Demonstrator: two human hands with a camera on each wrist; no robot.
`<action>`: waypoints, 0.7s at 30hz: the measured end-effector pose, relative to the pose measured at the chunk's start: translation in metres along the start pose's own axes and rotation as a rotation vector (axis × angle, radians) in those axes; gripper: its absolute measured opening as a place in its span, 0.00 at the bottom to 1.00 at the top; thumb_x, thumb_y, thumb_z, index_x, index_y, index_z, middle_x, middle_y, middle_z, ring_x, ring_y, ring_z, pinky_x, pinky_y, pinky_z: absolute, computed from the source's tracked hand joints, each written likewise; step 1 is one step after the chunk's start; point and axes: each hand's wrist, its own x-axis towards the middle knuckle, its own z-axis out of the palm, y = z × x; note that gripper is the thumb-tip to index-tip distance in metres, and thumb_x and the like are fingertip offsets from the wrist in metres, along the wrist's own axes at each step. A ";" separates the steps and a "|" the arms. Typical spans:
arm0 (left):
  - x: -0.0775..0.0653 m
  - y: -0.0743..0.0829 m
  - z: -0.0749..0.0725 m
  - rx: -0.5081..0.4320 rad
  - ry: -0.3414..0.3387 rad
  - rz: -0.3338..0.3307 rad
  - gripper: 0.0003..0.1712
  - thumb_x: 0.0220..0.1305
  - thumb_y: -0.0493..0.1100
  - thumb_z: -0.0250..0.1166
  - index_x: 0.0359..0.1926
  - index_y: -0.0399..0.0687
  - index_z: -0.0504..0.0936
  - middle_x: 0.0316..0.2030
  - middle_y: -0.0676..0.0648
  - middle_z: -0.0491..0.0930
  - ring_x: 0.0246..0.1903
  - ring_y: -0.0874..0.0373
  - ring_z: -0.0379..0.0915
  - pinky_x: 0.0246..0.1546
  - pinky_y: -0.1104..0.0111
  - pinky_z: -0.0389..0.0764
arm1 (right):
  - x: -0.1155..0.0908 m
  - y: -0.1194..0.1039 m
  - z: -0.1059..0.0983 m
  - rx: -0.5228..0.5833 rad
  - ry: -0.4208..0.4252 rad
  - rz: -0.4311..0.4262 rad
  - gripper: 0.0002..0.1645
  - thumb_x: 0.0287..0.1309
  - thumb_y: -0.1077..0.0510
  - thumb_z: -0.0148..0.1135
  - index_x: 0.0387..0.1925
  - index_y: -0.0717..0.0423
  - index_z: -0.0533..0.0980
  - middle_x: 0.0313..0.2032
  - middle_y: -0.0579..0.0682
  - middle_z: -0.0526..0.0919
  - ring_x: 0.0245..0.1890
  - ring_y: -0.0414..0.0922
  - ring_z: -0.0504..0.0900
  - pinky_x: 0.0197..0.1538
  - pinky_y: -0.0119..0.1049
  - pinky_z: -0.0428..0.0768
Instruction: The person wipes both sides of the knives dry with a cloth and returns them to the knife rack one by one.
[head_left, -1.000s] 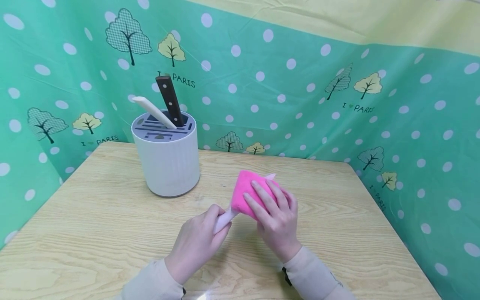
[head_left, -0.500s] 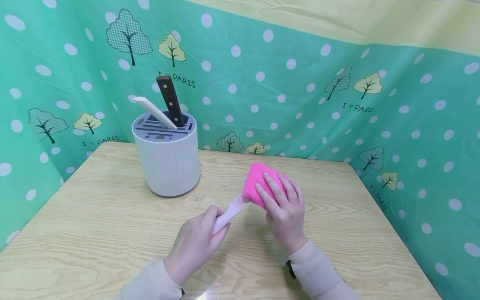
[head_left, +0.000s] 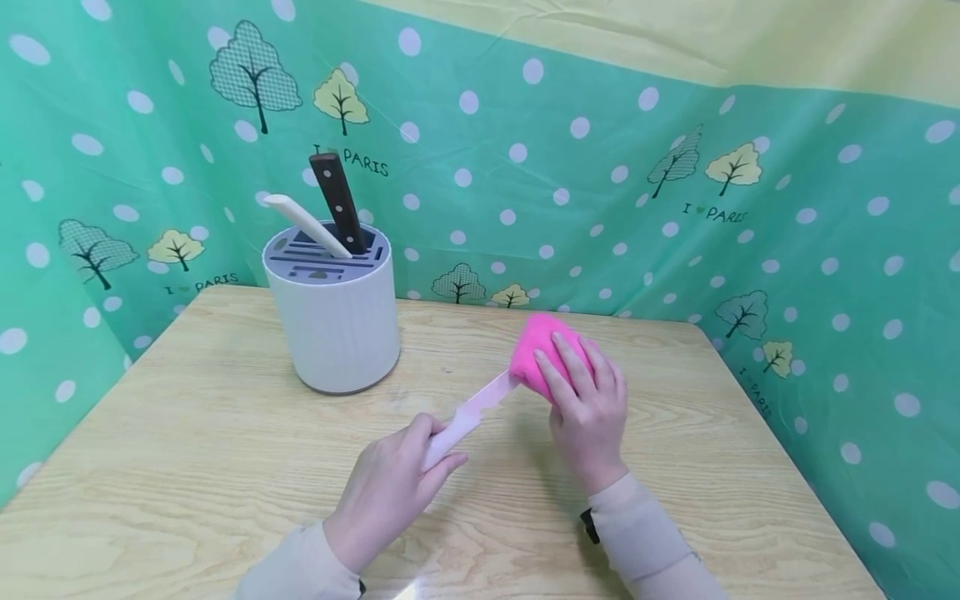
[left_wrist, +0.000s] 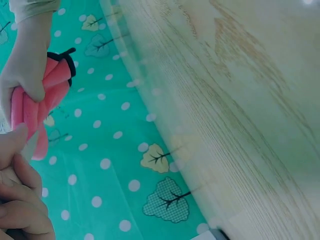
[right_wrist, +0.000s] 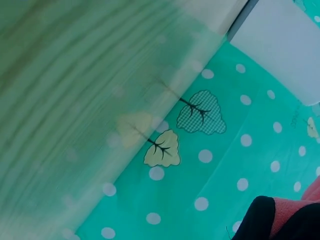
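Observation:
In the head view my left hand (head_left: 393,483) grips a white-handled knife (head_left: 453,435) above the table, its pale blade pointing up and to the right. A bright pink cloth (head_left: 551,354), folded over the blade's far part, hides the tip. My right hand (head_left: 588,408) holds that cloth around the blade with its fingers curled over it. From the left wrist view, the left hand's fingers (left_wrist: 22,200) wrap the handle, and the cloth (left_wrist: 42,97) shows a black edge in the right hand (left_wrist: 27,70). Only a dark-edged corner of cloth (right_wrist: 290,215) enters the right wrist view.
A round white knife block (head_left: 333,325) stands on the wooden table (head_left: 225,467), back left. A black-handled knife (head_left: 337,200) and a white-handled one (head_left: 307,223) stick out of its slotted top. A green dotted curtain (head_left: 465,167) hangs behind the table and along its sides.
My right hand has slid the pink cloth up and right along the blade, away from the handle, uncovering more blade. The left hand with the knife has stayed nearly in place.

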 end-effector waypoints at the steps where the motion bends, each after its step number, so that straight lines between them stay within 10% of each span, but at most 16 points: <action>1: 0.000 0.000 0.000 -0.007 -0.004 -0.005 0.21 0.47 0.46 0.79 0.37 0.45 0.77 0.18 0.58 0.72 0.16 0.74 0.51 0.15 0.82 0.55 | 0.000 0.001 0.000 -0.003 -0.006 0.009 0.31 0.47 0.74 0.62 0.53 0.50 0.82 0.56 0.55 0.83 0.56 0.62 0.78 0.53 0.60 0.74; 10: -0.001 -0.002 -0.001 -0.054 -0.030 -0.054 0.14 0.56 0.46 0.74 0.35 0.47 0.77 0.16 0.62 0.64 0.15 0.76 0.50 0.14 0.83 0.53 | -0.002 0.005 -0.003 0.083 -0.106 0.290 0.38 0.37 0.79 0.56 0.54 0.54 0.81 0.57 0.55 0.82 0.54 0.61 0.79 0.54 0.59 0.76; 21: 0.001 -0.007 0.000 -0.078 -0.044 -0.088 0.12 0.58 0.45 0.72 0.35 0.47 0.77 0.16 0.62 0.65 0.15 0.75 0.52 0.15 0.82 0.56 | 0.012 0.002 -0.016 0.617 -0.362 1.236 0.42 0.48 0.76 0.53 0.67 0.50 0.71 0.59 0.55 0.79 0.48 0.48 0.78 0.38 0.25 0.78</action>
